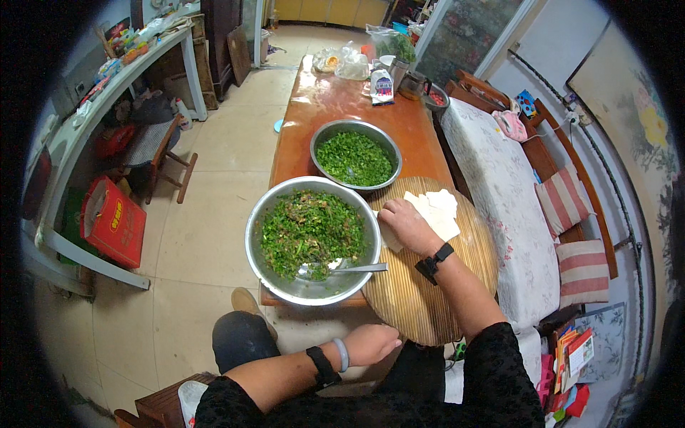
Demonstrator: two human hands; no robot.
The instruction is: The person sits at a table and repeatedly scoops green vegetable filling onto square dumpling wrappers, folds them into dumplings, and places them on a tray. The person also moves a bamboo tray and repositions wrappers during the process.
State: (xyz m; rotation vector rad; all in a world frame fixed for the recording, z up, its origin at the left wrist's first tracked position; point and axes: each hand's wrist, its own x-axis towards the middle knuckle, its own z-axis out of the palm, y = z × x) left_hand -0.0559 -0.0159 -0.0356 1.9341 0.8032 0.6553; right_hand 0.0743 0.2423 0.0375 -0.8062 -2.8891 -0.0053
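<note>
My right hand (405,223) is over the round wooden board (428,299), touching thin pale dough wrappers (440,214) there. Its fingertips are hidden, so a firm hold cannot be made out. Below the board's near left edge, my left hand (369,345) hovers with fingers curled together and nothing visible in them. To the left of the board stands a large metal bowl (257,267) of chopped greens mixed with a brownish filling (313,230). A metal spoon (353,268) rests in it, handle over the right rim. Behind sits a second metal bowl (398,160) with chopped greens (354,158).
The brown table (342,101) carries plastic bags (353,61), a printed packet (381,86) and a glass pot (411,85) at its far end. A covered bench (497,187) with striped cushions (564,200) runs along the right. A red box (115,224) stands on the floor at left.
</note>
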